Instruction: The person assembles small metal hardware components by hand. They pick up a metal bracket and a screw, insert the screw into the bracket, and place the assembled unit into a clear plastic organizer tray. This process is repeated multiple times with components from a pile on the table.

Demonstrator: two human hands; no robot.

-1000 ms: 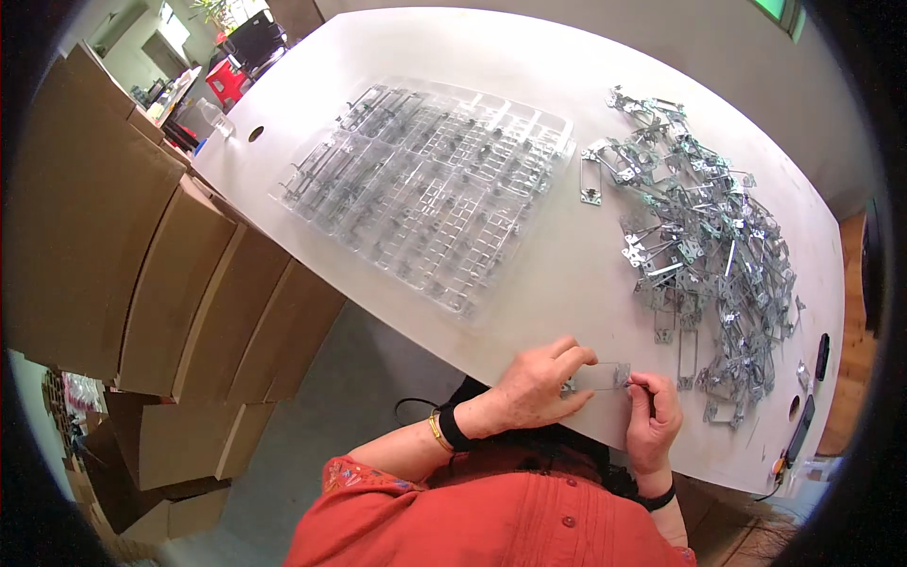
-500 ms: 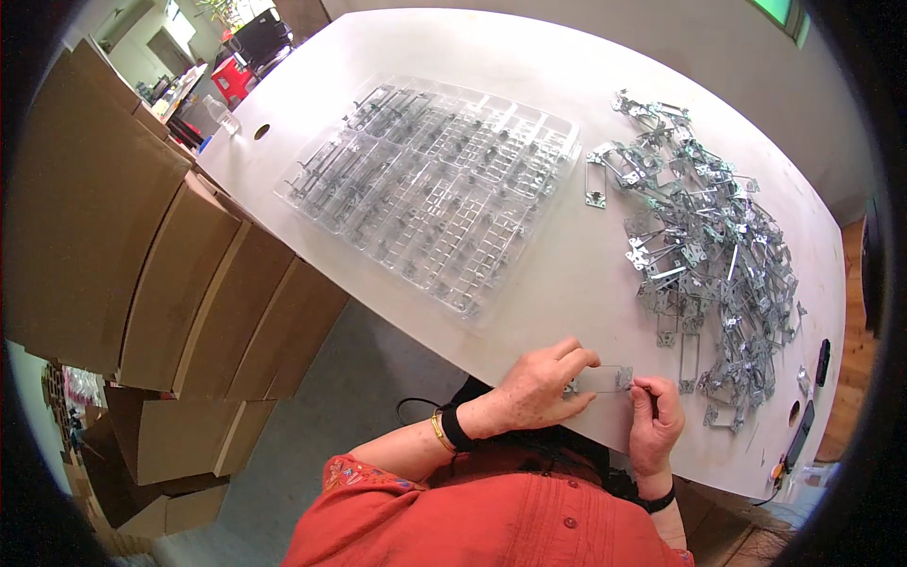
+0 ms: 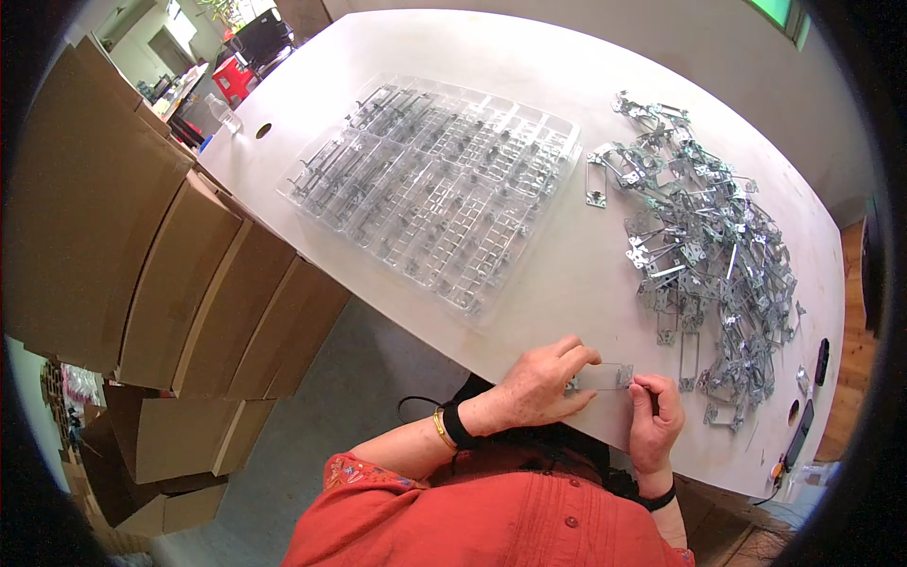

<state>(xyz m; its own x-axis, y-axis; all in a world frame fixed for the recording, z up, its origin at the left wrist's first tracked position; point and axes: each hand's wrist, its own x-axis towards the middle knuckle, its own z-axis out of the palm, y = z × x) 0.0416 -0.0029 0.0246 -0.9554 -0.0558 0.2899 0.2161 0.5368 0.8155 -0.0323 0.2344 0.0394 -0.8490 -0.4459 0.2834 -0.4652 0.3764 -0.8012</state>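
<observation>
Near the table's front edge, a thin rectangular metal frame [image 3: 624, 376] lies between my two hands. My left hand [image 3: 546, 386] grips its left end, thumb and fingers curved around it, hiding part of that end. At the frame's right end, my right hand [image 3: 656, 416] pinches the corner between thumb and forefinger. A large heap of similar metal frames [image 3: 704, 227] spreads over the table's right side. Further left, a clear plastic tray [image 3: 491, 307] with many compartments holds rows of metal pieces.
The white table [image 3: 557, 283] has a curved far edge. Stacked cardboard boxes [image 3: 104, 208] stand on the left beside it. A clear bottle [image 3: 223, 113] is at the far left corner, near a round hole [image 3: 264, 131]. Dark slim objects [image 3: 800, 437] lie along the right edge.
</observation>
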